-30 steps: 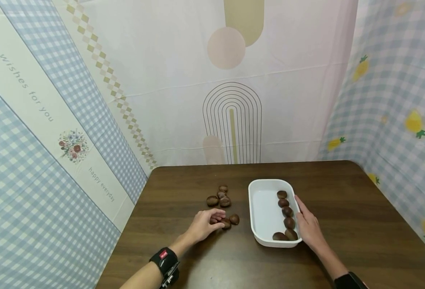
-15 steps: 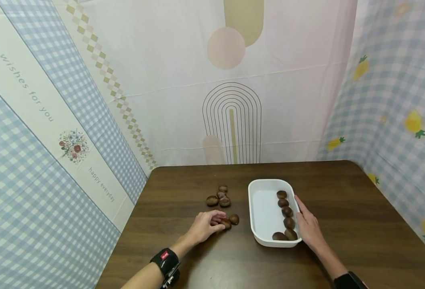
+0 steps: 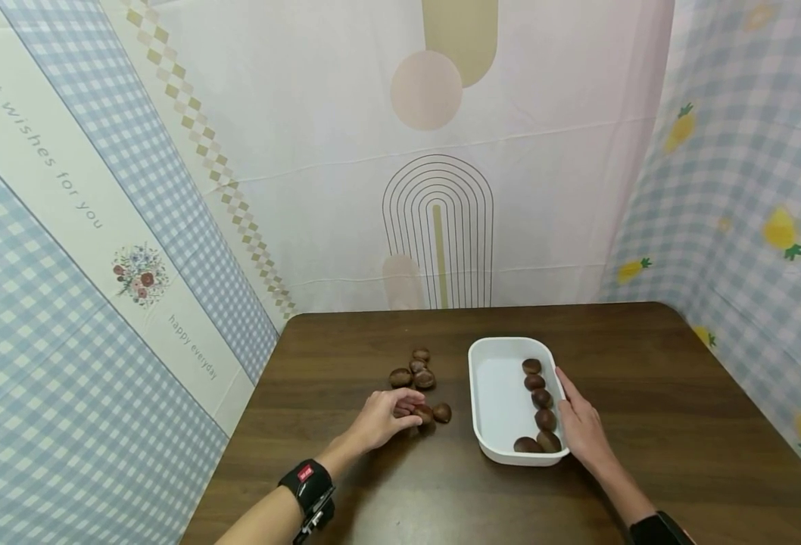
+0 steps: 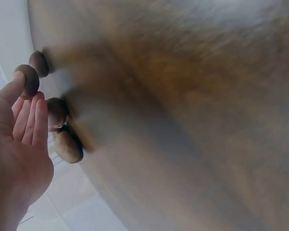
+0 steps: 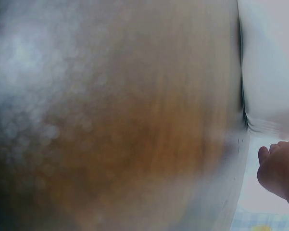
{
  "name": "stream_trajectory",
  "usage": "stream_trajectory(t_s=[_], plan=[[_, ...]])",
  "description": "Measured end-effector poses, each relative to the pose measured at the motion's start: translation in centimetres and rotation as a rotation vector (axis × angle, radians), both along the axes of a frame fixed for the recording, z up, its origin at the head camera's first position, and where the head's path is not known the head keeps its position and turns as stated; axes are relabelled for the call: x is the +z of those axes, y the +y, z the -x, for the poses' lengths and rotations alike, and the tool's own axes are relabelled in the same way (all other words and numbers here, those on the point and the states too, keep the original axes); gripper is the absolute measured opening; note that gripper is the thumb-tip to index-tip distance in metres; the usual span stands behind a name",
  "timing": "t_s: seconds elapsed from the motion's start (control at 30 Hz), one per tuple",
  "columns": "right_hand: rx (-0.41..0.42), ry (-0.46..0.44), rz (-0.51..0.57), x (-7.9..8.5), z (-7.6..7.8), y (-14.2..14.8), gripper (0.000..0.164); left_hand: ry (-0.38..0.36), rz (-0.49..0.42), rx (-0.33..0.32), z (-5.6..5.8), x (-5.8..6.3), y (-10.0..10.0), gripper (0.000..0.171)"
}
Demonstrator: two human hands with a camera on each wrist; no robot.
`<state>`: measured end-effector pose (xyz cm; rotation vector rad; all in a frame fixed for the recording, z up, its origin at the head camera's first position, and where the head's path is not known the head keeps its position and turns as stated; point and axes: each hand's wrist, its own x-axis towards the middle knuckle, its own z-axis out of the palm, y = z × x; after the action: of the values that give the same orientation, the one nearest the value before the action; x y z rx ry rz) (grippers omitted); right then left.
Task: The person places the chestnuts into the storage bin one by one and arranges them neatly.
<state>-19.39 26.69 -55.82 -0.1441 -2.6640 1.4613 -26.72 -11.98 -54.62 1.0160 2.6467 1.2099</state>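
My left hand (image 3: pixel 380 420) pinches a brown chestnut (image 4: pixel 29 83) between thumb and fingers, low over the table in the head view. Another chestnut (image 3: pixel 442 412) lies just right of its fingertips. Beyond the hand sits a small cluster of several chestnuts (image 3: pixel 424 378). My right hand (image 3: pixel 583 431) holds the right side of a white rectangular tray (image 3: pixel 503 457), its thumb at the rim and fingers along the outer wall. Inside the tray, several chestnuts (image 3: pixel 542 399) form a line down the right side, with one more (image 3: pixel 527 445) at the near end. The right wrist view is mostly blurred.
The dark wooden table (image 3: pixel 455 507) carries everything. A pale printed cloth (image 3: pixel 332 227) hangs behind its far edge. Blue checked cloths hang at the left (image 3: pixel 46 363) and right (image 3: pixel 734 250).
My left hand has risen slightly and shifted away from me, and the pinched chestnut has moved with it. The right hand and the tray have stayed in place.
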Motion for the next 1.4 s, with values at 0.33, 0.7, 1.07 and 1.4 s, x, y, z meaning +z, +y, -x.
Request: stream_trajectory(t_s=[0.33, 0.7, 1.07, 1.4], plan=[[0.001, 0.014, 0.008, -0.1, -0.1, 0.0, 0.057, 0.086, 0.050, 0.007, 1.2, 2.8, 1.6, 0.038], [-0.002, 0.009, 0.006, -0.1, -0.1, -0.1, 0.057, 0.160, 0.091, -0.057, 1.9, 5.1, 4.8, 0.038], [-0.003, 0.030, 0.000, 0.0, -0.2, -0.1, 0.056, 0.197, 0.145, -0.116, 1.7, 5.8, 8.4, 0.042], [-0.007, 0.025, -0.006, -0.2, -0.1, -0.1, 0.057, 0.266, 0.238, -0.181, 1.5, 5.1, 11.8, 0.038]])
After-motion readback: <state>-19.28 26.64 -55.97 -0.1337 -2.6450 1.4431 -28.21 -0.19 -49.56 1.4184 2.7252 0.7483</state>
